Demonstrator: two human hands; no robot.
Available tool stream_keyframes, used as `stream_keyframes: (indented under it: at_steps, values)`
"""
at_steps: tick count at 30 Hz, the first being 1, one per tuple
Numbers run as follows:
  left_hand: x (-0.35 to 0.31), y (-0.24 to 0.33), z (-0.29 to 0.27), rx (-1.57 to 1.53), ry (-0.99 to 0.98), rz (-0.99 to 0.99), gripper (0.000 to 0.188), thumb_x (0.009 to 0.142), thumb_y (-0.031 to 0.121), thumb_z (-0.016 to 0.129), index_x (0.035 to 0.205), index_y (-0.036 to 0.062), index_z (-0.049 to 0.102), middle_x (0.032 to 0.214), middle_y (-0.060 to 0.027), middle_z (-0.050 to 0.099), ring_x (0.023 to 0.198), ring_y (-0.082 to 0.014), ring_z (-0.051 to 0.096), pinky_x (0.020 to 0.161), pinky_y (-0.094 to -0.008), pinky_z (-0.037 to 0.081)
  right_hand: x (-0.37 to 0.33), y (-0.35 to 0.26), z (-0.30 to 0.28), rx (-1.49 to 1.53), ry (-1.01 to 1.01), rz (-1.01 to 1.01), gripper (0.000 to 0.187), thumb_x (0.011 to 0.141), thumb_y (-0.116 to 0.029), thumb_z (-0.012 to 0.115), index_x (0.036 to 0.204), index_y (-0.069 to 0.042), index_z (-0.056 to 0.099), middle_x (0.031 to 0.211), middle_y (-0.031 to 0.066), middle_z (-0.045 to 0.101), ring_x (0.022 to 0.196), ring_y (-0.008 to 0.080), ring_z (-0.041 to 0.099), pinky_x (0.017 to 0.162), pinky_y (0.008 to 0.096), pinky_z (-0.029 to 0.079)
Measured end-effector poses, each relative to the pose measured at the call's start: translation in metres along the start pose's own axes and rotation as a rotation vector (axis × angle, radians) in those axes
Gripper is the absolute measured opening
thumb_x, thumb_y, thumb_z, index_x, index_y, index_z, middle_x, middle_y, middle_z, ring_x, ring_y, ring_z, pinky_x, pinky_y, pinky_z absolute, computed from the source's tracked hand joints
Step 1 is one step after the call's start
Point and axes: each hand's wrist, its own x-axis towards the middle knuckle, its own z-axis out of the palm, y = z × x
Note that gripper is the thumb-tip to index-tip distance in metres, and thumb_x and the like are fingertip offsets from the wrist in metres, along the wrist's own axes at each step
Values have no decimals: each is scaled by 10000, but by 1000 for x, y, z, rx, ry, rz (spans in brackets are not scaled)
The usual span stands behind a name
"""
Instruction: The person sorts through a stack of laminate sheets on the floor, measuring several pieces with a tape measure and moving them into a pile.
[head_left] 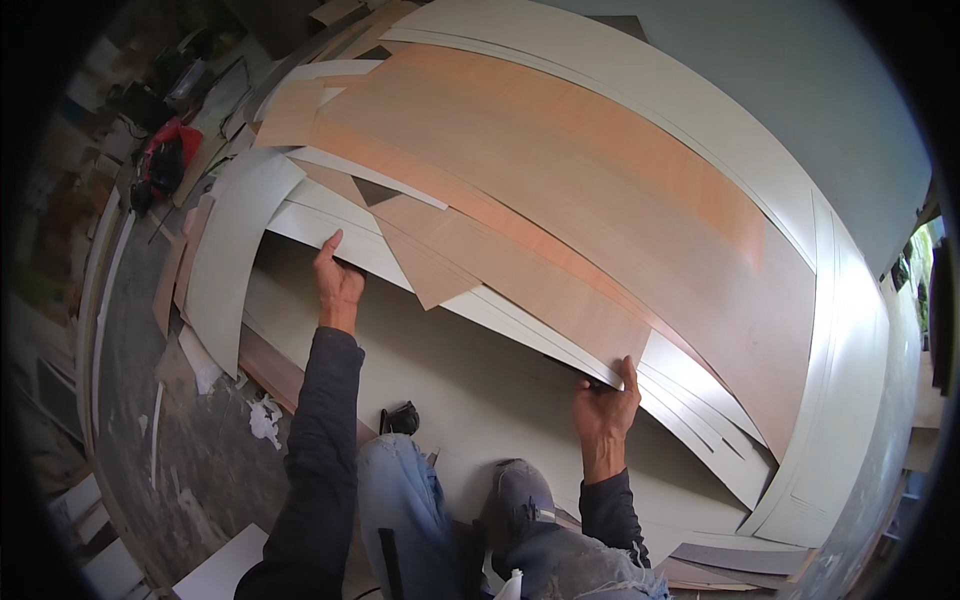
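Observation:
My left hand [341,290] is closed on the near edge of a long white sheet [322,224], its thumb on top and its fingers hidden beneath. Farther right, my right hand [606,418] grips the same edge, thumb up. That edge is raised, leaving a dark gap above a pale sheet [450,370] lying below. Loose on the white sheet rest wood-grain strips, one piece [425,245] with a pointed corner hanging over the edge. Large wood-grain sheets [560,170] cover the stack behind. Near the right end, the white material has narrow slits.
A curved pale sheet [245,230] stands at the stack's left end, and another white sheet [845,400] bends along the right. My shoe [522,490] is by the lower sheet. Crumpled white scrap [265,420] lies on the stained floor, with a red-and-black bundle [170,155] at far left.

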Motion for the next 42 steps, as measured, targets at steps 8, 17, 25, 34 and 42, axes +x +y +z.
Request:
stream_keyframes:
  at_steps: [8, 17, 25, 34, 42]
  values:
    - [13, 3, 1, 15, -68, -39, 246, 861, 52, 589, 1087, -36, 547, 1063, -119, 605, 995, -258, 589, 890, -369, 482, 4, 8, -9, 41, -134, -114, 169, 863, -119, 625, 993, -53, 540, 953, 43, 573, 939, 185, 538, 843, 339, 428]
    - [32, 0, -109, 376, 207, -62, 310, 914, 129, 584, 1137, -78, 527, 1068, -125, 600, 977, -231, 593, 855, -313, 483, -10, 49, -68, -201, -162, 5, 165, 889, -161, 637, 991, -43, 585, 962, 27, 596, 953, 153, 557, 846, 354, 474]
    - [70, 0, -153, 546, 192, -197, 335, 913, 217, 605, 1080, -71, 564, 1001, -102, 628, 897, -202, 610, 787, -290, 498, -16, 45, -94, -51, -59, 112, 213, 912, -219, 602, 1037, -55, 547, 972, 50, 578, 925, 171, 556, 850, 340, 489]
    - [89, 9, -180, 687, 171, -259, 384, 908, 232, 610, 1134, -72, 546, 1061, -105, 622, 940, -205, 599, 832, -284, 482, -22, -52, -159, -130, 608, -399, 298, 916, -250, 593, 990, 22, 495, 810, 95, 572, 598, 191, 570, 520, 304, 520]
    - [76, 17, -171, 756, 223, -257, 318, 894, 242, 638, 1007, -50, 585, 931, -84, 630, 752, -157, 600, 553, -249, 445, -27, -107, -154, -475, 543, -375, 414, 940, -324, 537, 995, 83, 488, 831, 152, 610, 545, 230, 619, 454, 306, 511]
